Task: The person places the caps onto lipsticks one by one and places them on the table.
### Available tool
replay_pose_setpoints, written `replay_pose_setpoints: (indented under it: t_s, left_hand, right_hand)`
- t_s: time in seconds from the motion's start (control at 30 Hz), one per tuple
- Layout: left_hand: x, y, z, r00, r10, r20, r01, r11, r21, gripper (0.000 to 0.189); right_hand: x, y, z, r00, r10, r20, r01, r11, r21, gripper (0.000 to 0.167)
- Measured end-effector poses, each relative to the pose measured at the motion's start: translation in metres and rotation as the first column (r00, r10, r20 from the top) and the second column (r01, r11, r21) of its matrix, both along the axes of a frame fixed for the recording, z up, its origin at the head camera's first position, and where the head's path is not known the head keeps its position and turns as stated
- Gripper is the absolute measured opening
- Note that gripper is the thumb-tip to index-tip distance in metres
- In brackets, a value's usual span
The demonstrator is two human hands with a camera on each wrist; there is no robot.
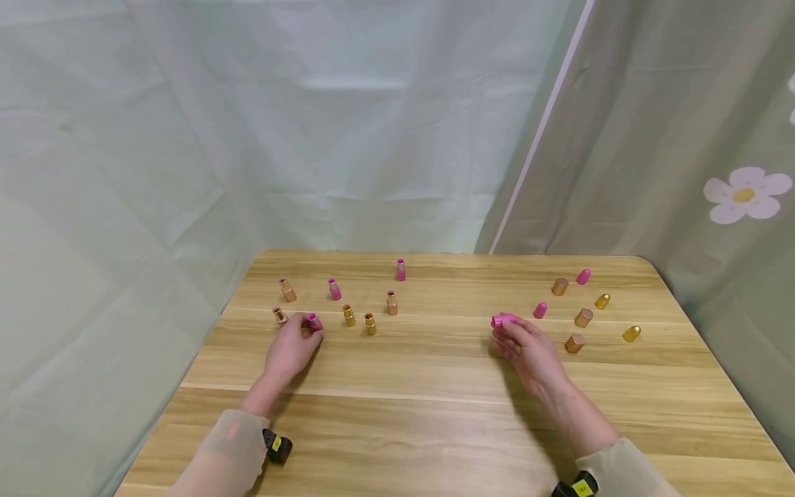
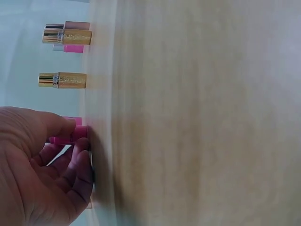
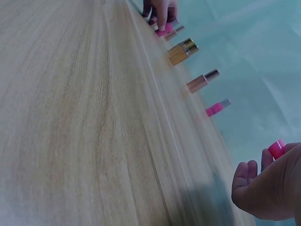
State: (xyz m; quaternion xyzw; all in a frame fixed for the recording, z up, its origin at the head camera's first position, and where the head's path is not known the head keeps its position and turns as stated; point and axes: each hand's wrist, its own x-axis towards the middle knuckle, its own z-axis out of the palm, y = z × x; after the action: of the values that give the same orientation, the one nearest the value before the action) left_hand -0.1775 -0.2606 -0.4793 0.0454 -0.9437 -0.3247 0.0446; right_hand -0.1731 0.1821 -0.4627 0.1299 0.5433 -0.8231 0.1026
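A: Why is the glossy pink lipstick-shaped tube (image 1: 315, 322) upright?

B: Probably to leave its narrow top uncovered; the left hand (image 1: 292, 348) grips its lower body, down at the pale wooden surface (image 1: 404, 435).

A: And the others?

B: Shiny gold tubes (image 1: 349, 317) and copper-coloured tubes (image 1: 392, 304) stand upright nearby, apparently spaced for reach. Rounded gold caps (image 1: 632, 334) and blunt copper-coloured caps (image 1: 584, 317) sit well apart on the right, presumably sorting the parts.

A: How open are the hands?

B: The left one's thumb and fingers close on the pink tube. The right hand (image 1: 533, 355) pinches a smooth pink cylindrical cap (image 1: 502, 320) above the surface, one end pointing left, seemingly free of the fingers.
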Motion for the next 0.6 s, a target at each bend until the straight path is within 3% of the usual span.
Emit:
replay_pose_setpoints:
  t_s: [0.37,0.6]
  left_hand:
    - [0.004,0.004,-0.005,0.999,0.017,-0.05,-0.014,0.998,0.065,0.027]
    - [0.012,0.012,0.01,0.979,-0.046,-0.199,0.06,0.996,0.069,0.035]
  right_hand:
    - [0.002,0.0,0.0,1.0,0.002,-0.003,-0.002,1.0,0.02,0.032]
    - [0.002,-0.002,0.0,1.0,-0.014,-0.015,0.015,1.0,0.021,0.025]
